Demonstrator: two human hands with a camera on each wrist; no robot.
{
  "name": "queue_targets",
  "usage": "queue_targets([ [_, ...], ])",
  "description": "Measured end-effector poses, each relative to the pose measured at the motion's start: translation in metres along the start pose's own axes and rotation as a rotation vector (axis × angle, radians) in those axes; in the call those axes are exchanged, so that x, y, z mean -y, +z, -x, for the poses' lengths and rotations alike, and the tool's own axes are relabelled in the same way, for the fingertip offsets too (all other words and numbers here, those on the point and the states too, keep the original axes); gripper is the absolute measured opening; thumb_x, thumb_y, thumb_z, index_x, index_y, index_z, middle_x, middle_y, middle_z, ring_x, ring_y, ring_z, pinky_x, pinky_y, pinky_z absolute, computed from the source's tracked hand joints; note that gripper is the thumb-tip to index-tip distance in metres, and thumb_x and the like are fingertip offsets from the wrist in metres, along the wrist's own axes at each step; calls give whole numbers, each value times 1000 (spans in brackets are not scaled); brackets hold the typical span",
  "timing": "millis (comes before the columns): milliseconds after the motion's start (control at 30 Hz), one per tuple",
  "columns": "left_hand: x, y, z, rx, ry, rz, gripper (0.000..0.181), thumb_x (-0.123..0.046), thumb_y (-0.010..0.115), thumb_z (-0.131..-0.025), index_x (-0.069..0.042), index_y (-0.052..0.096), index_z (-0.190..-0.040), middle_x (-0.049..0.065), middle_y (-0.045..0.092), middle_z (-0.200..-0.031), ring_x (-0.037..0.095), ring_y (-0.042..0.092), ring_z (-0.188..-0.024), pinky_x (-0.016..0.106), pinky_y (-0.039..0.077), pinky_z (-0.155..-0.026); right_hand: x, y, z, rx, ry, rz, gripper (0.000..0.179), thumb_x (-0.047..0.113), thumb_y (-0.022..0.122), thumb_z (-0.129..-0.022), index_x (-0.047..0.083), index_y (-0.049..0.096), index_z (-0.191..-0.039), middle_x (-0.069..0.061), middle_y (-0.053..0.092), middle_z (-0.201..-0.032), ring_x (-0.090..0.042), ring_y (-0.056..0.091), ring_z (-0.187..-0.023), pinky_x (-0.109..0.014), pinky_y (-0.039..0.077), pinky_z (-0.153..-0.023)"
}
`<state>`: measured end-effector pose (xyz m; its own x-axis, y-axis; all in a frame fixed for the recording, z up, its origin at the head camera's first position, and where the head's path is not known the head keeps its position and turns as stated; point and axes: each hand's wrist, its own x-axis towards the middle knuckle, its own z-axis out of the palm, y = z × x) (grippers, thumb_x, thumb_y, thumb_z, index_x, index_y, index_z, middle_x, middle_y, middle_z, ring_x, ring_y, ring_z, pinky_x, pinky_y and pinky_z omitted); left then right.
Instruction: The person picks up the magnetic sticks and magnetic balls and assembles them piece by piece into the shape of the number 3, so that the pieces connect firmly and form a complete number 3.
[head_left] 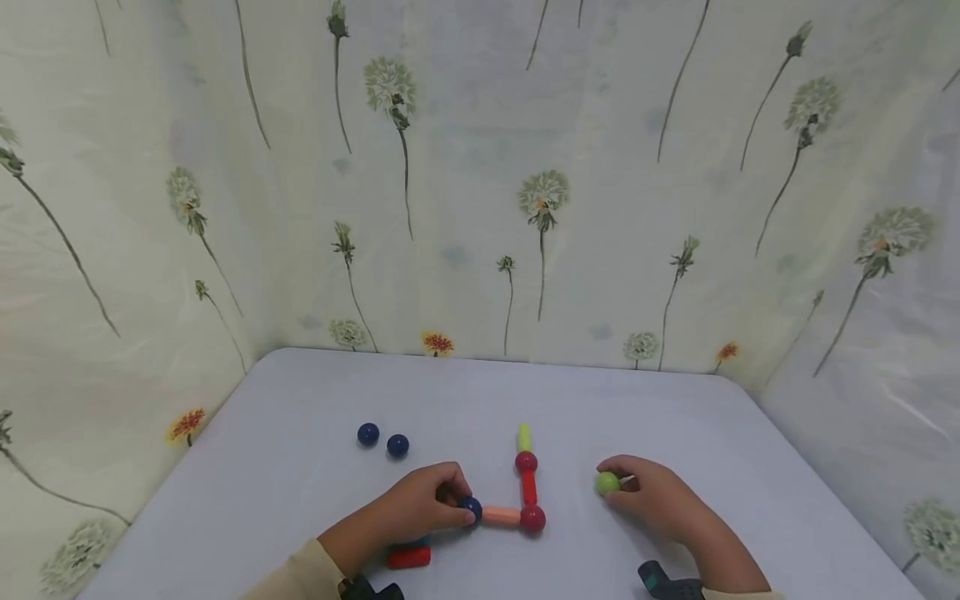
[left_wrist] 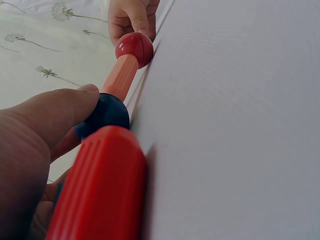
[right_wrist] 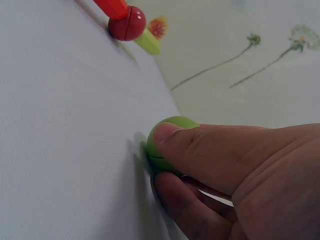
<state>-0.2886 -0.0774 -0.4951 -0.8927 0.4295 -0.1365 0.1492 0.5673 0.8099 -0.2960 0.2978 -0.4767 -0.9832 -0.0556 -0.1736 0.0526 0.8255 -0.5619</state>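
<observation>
My left hand (head_left: 412,504) pinches a dark blue ball (head_left: 472,509) between thumb and fingers. That ball meets the end of a peach-coloured ribbed rod (head_left: 501,516), whose other end joins a red ball (head_left: 532,519). From there a red rod (head_left: 528,487) runs away from me to a second red ball (head_left: 527,462), tipped by a yellow-green rod (head_left: 524,437). Off to the right, my right hand (head_left: 656,500) grips a green ball (right_wrist: 182,121) close over the table, thumb on its side. The head view shows it apart from the joined pieces.
Two dark blue balls, one (head_left: 368,434) left of the other (head_left: 398,446), lie on the white table (head_left: 300,417) behind my left hand. Beside my left forearm lies a loose red rod (head_left: 408,557), with something blue behind it. A flower-printed cloth (head_left: 465,167) hangs behind the table.
</observation>
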Motion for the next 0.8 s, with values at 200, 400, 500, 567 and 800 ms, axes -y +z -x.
queue_targets([
  [200,1,-1,0,5,6,16,25,-26,87,-86,-27,65,-100,-6,68,-93,17,62,-88,33,50,-77,5,5,-3,-15,5,-14,40,23,83,-90,23,71,-128,1,71,-124,-18,67,-108,-52,55,-95],
  [400,1,-1,-1,3,12,16,25,-26,87,-86,-28,66,-99,-7,68,-94,17,61,-88,32,49,-76,7,9,-4,-40,-4,-18,40,21,82,-90,23,71,-128,0,71,-126,-18,67,-107,-51,56,-95],
  [500,2,0,1,3,11,18,25,-26,87,-86,-27,66,-99,-6,68,-93,17,61,-88,31,48,-75,10,14,-4,-49,0,-47,38,21,82,-90,23,72,-127,1,71,-126,-18,67,-106,-49,56,-94],
  [567,3,0,3,4,1,19,25,-26,87,-86,-26,66,-98,-6,68,-93,17,61,-87,31,48,-74,12,19,-5,-41,4,-68,39,23,82,-90,23,72,-127,0,71,-126,-17,67,-105,-49,57,-93],
  [800,2,1,1,3,8,29,25,-26,87,-86,-27,66,-99,-6,68,-94,18,61,-89,33,49,-76,24,23,-10,-42,6,-91,39,27,83,-90,28,72,-127,1,70,-131,-21,68,-113,-50,58,-93],
])
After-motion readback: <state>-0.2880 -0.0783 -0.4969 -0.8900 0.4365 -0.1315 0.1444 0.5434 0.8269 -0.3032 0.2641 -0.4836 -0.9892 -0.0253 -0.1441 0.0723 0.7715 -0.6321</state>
